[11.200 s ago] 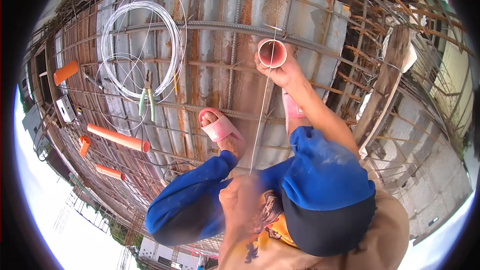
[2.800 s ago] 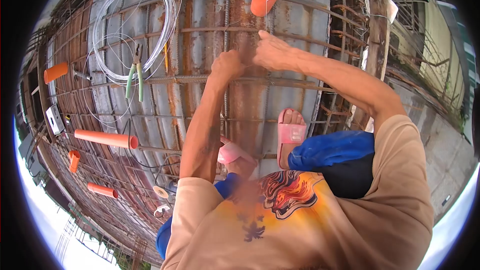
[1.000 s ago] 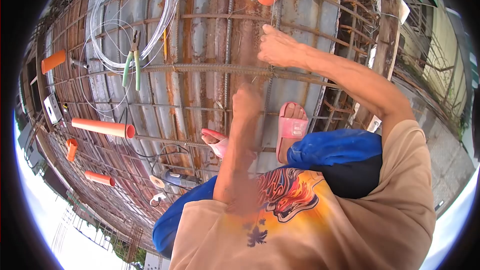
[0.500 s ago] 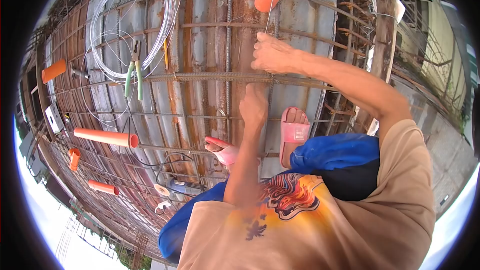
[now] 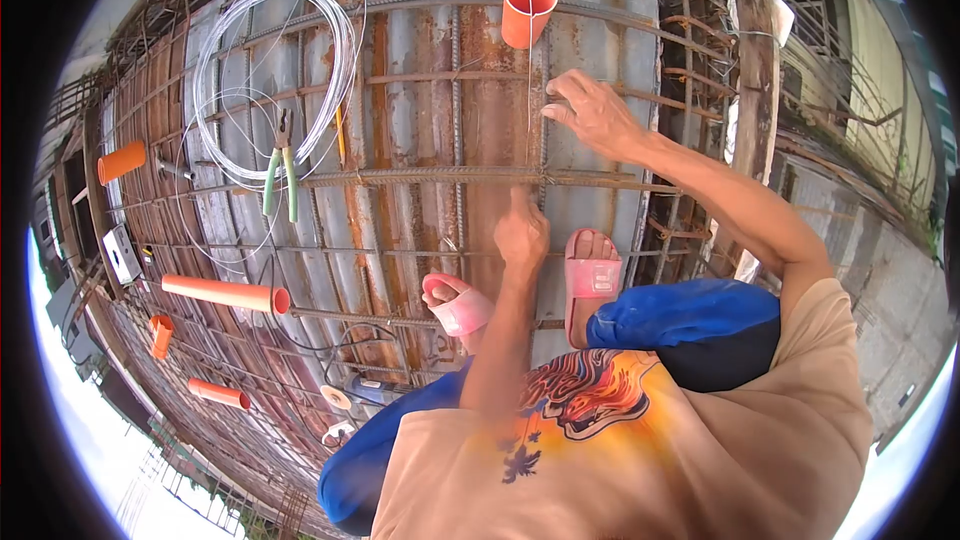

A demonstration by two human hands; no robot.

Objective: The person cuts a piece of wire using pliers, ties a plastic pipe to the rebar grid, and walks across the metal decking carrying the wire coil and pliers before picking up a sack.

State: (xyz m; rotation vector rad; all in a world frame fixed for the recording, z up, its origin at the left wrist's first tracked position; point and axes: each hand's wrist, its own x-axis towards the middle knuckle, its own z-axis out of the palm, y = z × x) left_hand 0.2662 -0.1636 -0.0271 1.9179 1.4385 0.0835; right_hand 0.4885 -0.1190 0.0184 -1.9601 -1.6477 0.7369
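We record one orange pipe piece (image 5: 519, 26) over the rebar grid (image 5: 400, 177), ahead of both hands, a wire (image 5: 530, 90) running across its mouth. Right hand (image 5: 600, 122): fingers loosely parted, just beside the wire. Left hand (image 5: 522, 234): curled, farther from the pipe; we cannot tell whether it grips anything.

Bright, diffuse daylight falls evenly, leaving only soft shadows on the corrugated sheets (image 5: 410, 90). The sky (image 5: 100, 440) at lower left burns out white with a blue fringe. Fisheye distortion bends the dark-rimmed edges; a hazy vertical smear blurs the middle, while the orange pipe (image 5: 522, 32) looks crisp.
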